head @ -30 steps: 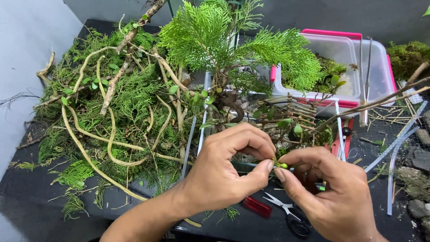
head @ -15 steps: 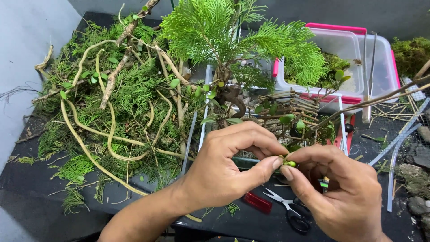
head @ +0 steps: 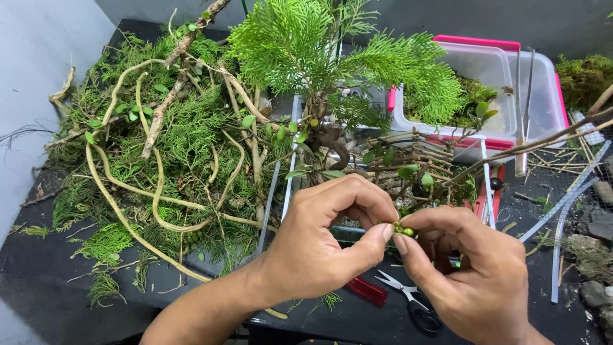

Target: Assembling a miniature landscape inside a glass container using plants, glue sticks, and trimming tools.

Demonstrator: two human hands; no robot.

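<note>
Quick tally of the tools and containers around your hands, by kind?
Scissors: 1
Red-handled tool: 1
Long tweezers: 1
Clear box with pink rim: 1
Total: 4
Both hands, left hand and right hand, pinch a small green sprig.

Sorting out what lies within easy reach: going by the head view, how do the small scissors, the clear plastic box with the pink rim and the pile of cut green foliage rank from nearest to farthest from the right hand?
1. small scissors: just below the right hand, beside its thumb.
2. clear plastic box: above it, toward the back.
3. pile of cut foliage: far left, beyond the left hand.
</note>
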